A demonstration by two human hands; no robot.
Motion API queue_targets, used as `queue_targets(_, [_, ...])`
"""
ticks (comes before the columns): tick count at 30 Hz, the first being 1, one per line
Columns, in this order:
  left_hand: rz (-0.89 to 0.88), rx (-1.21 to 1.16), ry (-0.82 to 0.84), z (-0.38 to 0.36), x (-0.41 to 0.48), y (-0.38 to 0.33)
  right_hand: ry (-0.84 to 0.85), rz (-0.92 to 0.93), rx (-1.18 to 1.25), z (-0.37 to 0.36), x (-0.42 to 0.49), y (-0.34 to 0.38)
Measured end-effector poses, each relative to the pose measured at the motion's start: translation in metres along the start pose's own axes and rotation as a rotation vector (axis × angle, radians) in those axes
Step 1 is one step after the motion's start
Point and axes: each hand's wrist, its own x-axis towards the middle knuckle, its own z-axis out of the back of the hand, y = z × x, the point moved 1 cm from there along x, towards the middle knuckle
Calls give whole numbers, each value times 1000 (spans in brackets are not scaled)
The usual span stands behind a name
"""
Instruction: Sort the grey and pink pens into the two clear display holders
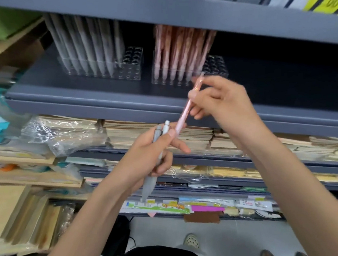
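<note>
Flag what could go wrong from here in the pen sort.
1. The pink pen in the right hand may knock the packed pink pens while reaching free holes in the right holder.
2. The left hand holds two grey pens at once; one might slip.

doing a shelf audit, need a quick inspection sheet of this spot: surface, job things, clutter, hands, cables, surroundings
surface: grey shelf; both holders stand on it
job's things: left holder holds grey pens, right holder holds pink pens; both have free holes at their right ends
clutter: plastic bags at left, below the shelf
hands: left hand grips two loose grey pens; right hand pinches one pink pen in front of the right holder
cables: nothing clearly seen
surroundings: paper stacks on lower shelves, wooden racks at left, pale floor
</note>
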Motion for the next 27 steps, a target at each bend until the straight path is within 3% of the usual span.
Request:
queue_targets(7, [18, -3, -43, -23, 22, -1, -338, 131, 276, 70, 38, 4])
queue_targets(13, [61, -129, -235, -37, 35, 2, -442, 182, 387, 88, 86, 3])
queue_targets(17, [64, -210, -177, -42, 36, -1, -420, 236, 73, 84, 105, -7])
queue_targets(21, [60, -200, -224, -43, 36, 2, -334, 274, -356, 75, 120, -8])
queue_targets(27, [8, -178, -289, -37, 32, 6, -197, 374, -676, 63, 130, -3])
